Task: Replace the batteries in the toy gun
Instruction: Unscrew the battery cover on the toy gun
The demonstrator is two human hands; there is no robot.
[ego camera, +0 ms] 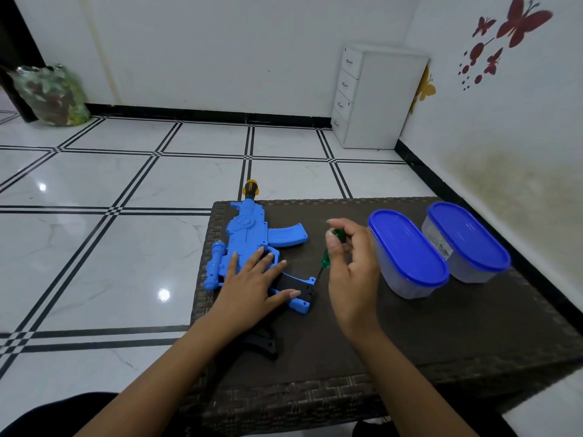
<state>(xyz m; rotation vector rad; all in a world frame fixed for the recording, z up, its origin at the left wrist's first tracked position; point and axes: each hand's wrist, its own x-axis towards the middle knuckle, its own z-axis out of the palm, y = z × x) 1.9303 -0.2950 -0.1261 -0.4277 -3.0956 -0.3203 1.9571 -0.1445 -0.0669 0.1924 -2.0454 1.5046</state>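
Observation:
A blue toy gun (pixel 249 234) with a yellow-tipped muzzle and a black stock lies along the left part of a dark woven table (pixel 410 335). My left hand (pixel 252 285) rests flat on the gun's body near the grip, fingers spread. My right hand (pixel 353 266) holds a green-handled screwdriver (pixel 328 257) upright by its top. The screwdriver's thin shaft points down at the gun's black grip section (pixel 299 287). No batteries are visible.
Two clear oval containers with blue lids (pixel 407 247) (pixel 467 238) stand on the table's right side. A white drawer unit (pixel 375 96) sits in the far corner, a bag (pixel 53 96) at the far left on the tiled floor.

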